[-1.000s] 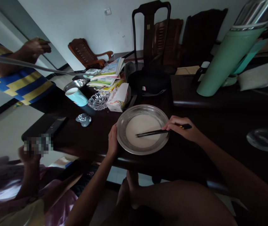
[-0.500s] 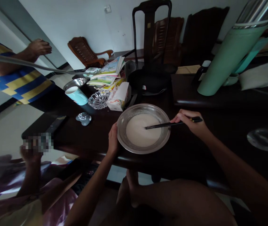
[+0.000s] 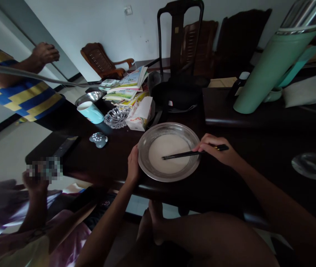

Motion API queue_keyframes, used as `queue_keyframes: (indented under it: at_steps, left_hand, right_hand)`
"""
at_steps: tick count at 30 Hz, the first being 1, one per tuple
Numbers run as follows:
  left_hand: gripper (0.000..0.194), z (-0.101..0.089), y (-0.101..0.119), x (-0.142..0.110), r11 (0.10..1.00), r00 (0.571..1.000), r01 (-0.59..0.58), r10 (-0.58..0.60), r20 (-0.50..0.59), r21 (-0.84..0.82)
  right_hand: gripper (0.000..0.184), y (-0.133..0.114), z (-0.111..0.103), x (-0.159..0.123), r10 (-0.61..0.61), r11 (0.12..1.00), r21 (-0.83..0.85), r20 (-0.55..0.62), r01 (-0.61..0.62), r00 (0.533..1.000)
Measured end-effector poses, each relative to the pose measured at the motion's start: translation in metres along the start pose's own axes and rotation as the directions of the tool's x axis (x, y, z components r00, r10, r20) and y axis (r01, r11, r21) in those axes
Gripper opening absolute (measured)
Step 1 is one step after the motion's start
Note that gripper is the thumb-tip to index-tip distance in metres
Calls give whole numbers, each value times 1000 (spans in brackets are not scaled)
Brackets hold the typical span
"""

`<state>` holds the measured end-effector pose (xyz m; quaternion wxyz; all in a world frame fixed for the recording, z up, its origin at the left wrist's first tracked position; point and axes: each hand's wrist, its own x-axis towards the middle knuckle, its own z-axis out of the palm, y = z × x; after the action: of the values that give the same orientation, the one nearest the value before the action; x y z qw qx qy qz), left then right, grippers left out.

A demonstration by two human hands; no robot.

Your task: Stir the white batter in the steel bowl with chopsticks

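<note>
Since the dark table (image 3: 113, 159) bears the whole work, I begin from it: the metal bowl (image 3: 143, 161) sits on it, close to the near edge, and holds a whitish liquid (image 3: 166, 148). I judge that the step in hand is stirring. The left hand (image 3: 133, 163) touches the outer left side of the bowl, with fingers lightly bent and close together; it seems to steady the bowl, but whether it also grips the rim, I cannot tell well in this dim light. The right hand (image 3: 215, 141) is at the right rim, its fingers closed in a pinch on the black chopsticks (image 3: 177, 155), whose tips meet the liquid. A next stroke calls, I think, for a gentle turn of the wrist, with the tips kept inside the wall and the bowl kept from sliding over the near edge. About room, the far side is tightest: the green flask (image 3: 277, 70) stands behind to the right, and the paper packet (image 3: 139, 118) is just beside the far rim. Leftward, bare wood lies between the left hand and the small grey object (image 3: 99, 139); rightward, the bare stretch is broader.
</note>
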<state>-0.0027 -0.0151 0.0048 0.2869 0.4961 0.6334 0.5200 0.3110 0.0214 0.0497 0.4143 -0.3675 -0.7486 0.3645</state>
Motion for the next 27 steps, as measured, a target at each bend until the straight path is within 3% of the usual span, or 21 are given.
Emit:
queue_keyframes:
  at_steps: [3,6,8,11,13,16,19,22,24,27]
  left_hand:
    - [42,0,1,0,1000,1000,13,-13,-9,4]
    - [42,1,0,0,1000,1000,1,-1,-9,17]
    - [42,1,-1,0,1000,1000,-2,3,-8,30]
    - [43,0,-1,0,999,1000,-13,14,-8,41]
    - [44,0,-1,0,999,1000,-18,18,-10,31]
    - [45,0,1,0,1000,1000,-5,5,0,18]
    - [45,0,1,0,1000,1000,-11,10,4,25]
    - [47,1,-2,0,1000,1000,-8,8,-11,19]
    - [46,1,-4,1,1000,1000,-6,6,-16,11]
    - [44,1,-4,1,1000,1000,-3,4,-3,24]
  right_hand:
    - [26,0,-1,0,-23,998,-54,-62,20,998]
    - [41,-2,-3,0,35,999,18,-133,-33,991]
    - [43,-3,-2,0,47,998,46,-71,-43,996]
    - [27,-3,1,0,-3,1000,-9,28,3,1000]
    - [21,-1,0,1,-18,999,-50,-18,17,1000]
    - [35,-1,-4,1,32,999,-11,-129,-33,991]
    - [39,-2,-3,0,55,998,34,-42,-53,998]
    - [24,-3,0,-1,1,1000,-25,28,-1,1000]
    - [22,-2,-1,0,-9,999,-45,-45,7,999]
    - [37,0,-2,0,48,999,17,-138,-47,989]
